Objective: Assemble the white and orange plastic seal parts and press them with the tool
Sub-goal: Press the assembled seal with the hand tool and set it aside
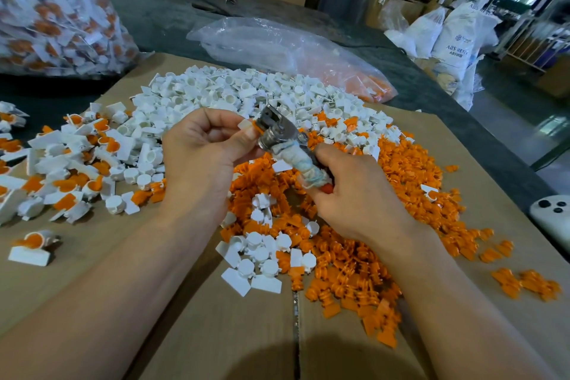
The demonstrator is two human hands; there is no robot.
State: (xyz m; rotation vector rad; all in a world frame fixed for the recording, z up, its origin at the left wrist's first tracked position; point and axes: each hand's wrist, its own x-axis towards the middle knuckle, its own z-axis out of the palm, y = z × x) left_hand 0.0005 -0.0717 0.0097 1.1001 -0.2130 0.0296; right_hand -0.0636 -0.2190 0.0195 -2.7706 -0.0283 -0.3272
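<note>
Pressing step — my left hand [203,148] pinches a seal [245,125] against the tool [277,129] my right hand [354,191] grips — next, a firm squeeze.

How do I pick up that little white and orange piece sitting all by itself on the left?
Probably pinch the lone white plastic seal with the orange insert by its flat white tag, coming from above. The tag juts toward you on the brown cardboard sheet, with open space around it; the round cup looks harder to pinch.
</note>
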